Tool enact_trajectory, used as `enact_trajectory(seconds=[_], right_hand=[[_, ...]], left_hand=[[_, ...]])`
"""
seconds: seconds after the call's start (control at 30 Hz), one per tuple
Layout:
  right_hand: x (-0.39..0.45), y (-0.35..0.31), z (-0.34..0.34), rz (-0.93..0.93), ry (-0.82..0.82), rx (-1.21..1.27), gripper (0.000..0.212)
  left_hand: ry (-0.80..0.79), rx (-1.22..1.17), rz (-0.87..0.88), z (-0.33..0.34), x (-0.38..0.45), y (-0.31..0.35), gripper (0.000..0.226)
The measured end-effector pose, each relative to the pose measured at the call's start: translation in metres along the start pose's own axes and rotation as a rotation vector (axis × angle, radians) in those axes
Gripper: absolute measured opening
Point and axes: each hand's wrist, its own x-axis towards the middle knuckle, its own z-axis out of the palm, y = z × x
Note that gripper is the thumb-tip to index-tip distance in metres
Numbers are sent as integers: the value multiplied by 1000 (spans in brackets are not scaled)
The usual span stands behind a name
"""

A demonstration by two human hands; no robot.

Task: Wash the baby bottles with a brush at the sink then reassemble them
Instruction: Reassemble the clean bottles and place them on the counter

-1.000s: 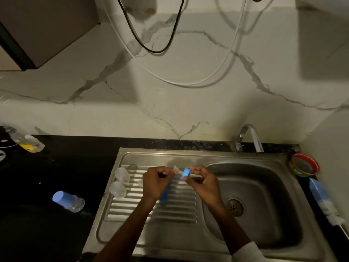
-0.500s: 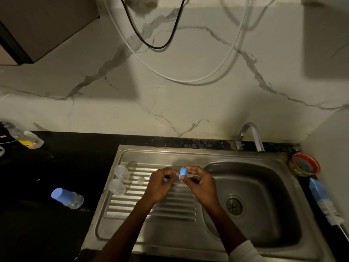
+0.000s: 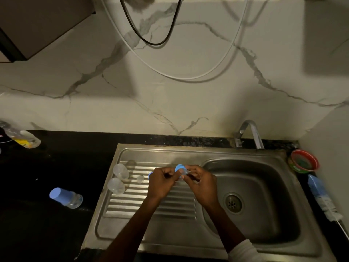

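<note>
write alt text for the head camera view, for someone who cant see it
Two hands, left hand and right hand, hold a blue bottle ring over a steel sink's drainboard, where two clear bottles stand.

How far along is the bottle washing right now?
One blue-capped clear bottle lies assembled on the black counter. Both hands, left hand and right hand, grip a blue collar ring between them. Two clear bottle bodies wait uncapped on the steel drainboard.
</note>
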Motion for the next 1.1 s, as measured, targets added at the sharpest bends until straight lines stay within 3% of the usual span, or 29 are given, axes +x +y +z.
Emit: enact_trajectory(seconds=[0.17, 0.33, 0.57, 0.77, 0.87, 1.0, 1.1], right_hand=[[12, 1, -2, -133, 53, -146, 15], [18, 5, -5, -75, -5, -88, 11], [1, 3, 7, -147, 87, -209, 9], [10, 10, -7, 132, -28, 86, 11], [3, 9, 6, 240, 35, 197, 13], [-7, 1, 8, -46, 111, -67, 15], [-8, 4, 6, -45, 123, -32, 13]], left_hand=[[-15, -11, 24, -3, 0, 7, 26], [36, 119, 131, -3, 2, -4, 41], [83, 66, -6, 2, 1, -2, 29], [80, 73, -5, 5, -2, -1, 35], [116, 87, -28, 9, -1, -3, 35], [108, 5, -113, 7, 0, -3, 29], [61, -9, -76, 4, -1, 1, 25]])
